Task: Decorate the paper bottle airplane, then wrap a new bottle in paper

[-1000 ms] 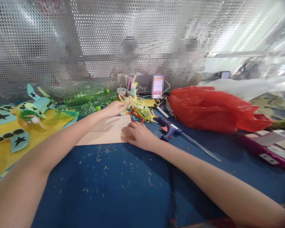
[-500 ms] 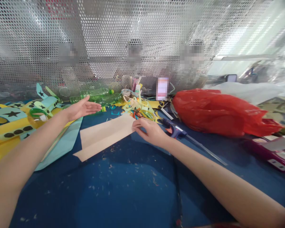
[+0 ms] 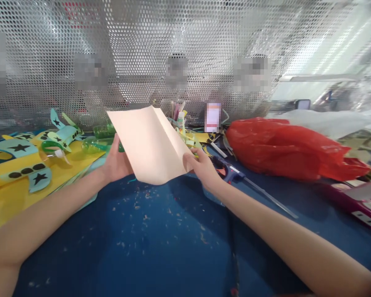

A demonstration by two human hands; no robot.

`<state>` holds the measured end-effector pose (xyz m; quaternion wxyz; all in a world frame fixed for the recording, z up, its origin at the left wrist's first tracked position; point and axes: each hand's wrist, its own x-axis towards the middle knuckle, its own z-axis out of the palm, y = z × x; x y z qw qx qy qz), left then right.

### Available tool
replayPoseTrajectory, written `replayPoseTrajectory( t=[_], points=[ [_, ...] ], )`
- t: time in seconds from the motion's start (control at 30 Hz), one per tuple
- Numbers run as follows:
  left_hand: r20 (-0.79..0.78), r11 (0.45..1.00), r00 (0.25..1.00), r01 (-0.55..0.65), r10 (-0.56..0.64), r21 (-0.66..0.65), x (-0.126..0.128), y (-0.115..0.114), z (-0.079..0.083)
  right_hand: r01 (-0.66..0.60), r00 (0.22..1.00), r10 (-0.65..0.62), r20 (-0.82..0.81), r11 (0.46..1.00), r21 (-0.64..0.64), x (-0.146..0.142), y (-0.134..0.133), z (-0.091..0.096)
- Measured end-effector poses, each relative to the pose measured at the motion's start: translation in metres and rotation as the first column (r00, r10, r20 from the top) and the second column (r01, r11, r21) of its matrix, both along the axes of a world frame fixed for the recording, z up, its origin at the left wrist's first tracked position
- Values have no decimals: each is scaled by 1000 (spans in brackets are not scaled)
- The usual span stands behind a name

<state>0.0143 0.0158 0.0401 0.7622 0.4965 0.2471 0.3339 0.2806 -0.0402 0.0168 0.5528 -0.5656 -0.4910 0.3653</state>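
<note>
A creased sheet of cream paper or thin card [image 3: 151, 144] is raised above the blue table, folded along a line near its right side. My right hand [image 3: 202, 167] pinches its lower right corner between thumb and fingers. Behind the sheet's left edge is my left hand [image 3: 114, 163], thumb pointing up. The sheet hides its fingers, so I cannot tell whether they grip it. A blue hot glue gun [image 3: 231, 172] with a clear glue stick lies just beyond my right wrist.
Yellow and light-blue paper planes [image 3: 21, 169] with black stars crowd the left. Green plastic bottles [image 3: 94, 144] lie behind my left hand. A red plastic bag [image 3: 284, 146] fills the right rear, with a purple object [image 3: 343, 202] in front. A lit phone [image 3: 212, 117] stands near the perforated screen [image 3: 142, 45].
My right hand has lifted and turned the sheet so its face tilts towards me. My left hand, open and apart before, has moved right and lower, behind the sheet's left edge.
</note>
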Motion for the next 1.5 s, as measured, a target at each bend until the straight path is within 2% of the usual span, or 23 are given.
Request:
replayPoseTrajectory(
  t=[0.13, 0.23, 0.3, 0.43, 0.5, 0.6, 0.73, 0.83, 0.93, 1.03, 1.1, 1.17, 1.23, 1.33, 1.5],
  points=[
    [-53, 997, 997, -61, 59, -42, 7, -9, -2, 19, 998, -21, -58, 999, -42, -3, -2, 1],
    [-234, 975, 947, -208, 220, 75, 10, -11, -5, -12, 995, 6, -99, 998, -63, -4, -4, 5],
    [-277, 959, 920, -246, 276, 137, 10, -11, -8, -77, 990, 65, -127, 993, -93, -3, -4, 8],
    [-281, 977, 939, -167, 199, 132, 3, -10, -11, -236, 960, 204, -194, 958, -160, 0, -2, 14],
    [-290, 987, 947, -104, 135, 119, -1, -11, -10, -267, 954, 236, -188, 949, -167, 1, -1, 14],
    [-312, 995, 948, -25, 54, 94, -4, -13, -9, -212, 975, 202, -95, 970, -116, 3, 1, 10],
    [-361, 996, 932, 42, -13, 73, -7, -14, -8, -84, 995, 85, 43, 996, -21, 8, 7, 2],
    [-372, 996, 928, 41, -9, 78, -9, -13, -10, -34, 986, 28, 162, 999, 30, 13, 11, -4],
    [-373, 996, 927, -20, 50, 83, -10, -11, -13, -55, 952, 36, 303, 997, 55, 19, 16, -7],
    [-367, 969, 897, -214, 245, 124, -10, -8, -18, -65, 872, -1, 489, 991, 119, 28, 20, -6],
    [-354, 921, 850, -357, 389, 156, -9, -5, -20, -77, 782, -53, 620, 981, 180, 35, 23, -6],
    [-348, 882, 810, -446, 471, 155, -9, -3, -20, -113, 677, -79, 732, 971, 209, 40, 24, -8],
    [-345, 861, 792, -491, 504, 131, -8, -2, -20, -154, 570, -79, 818, 968, 200, 43, 24, -11],
    [-298, 855, 805, -509, 513, 97, -7, -2, -19, -173, 429, -87, 899, 969, 177, 44, 22, -17],
    [-228, 851, 825, -523, 517, 38, -7, 0, -21, -143, 271, -142, 952, 972, 186, 35, 16, -20]
  ],
)
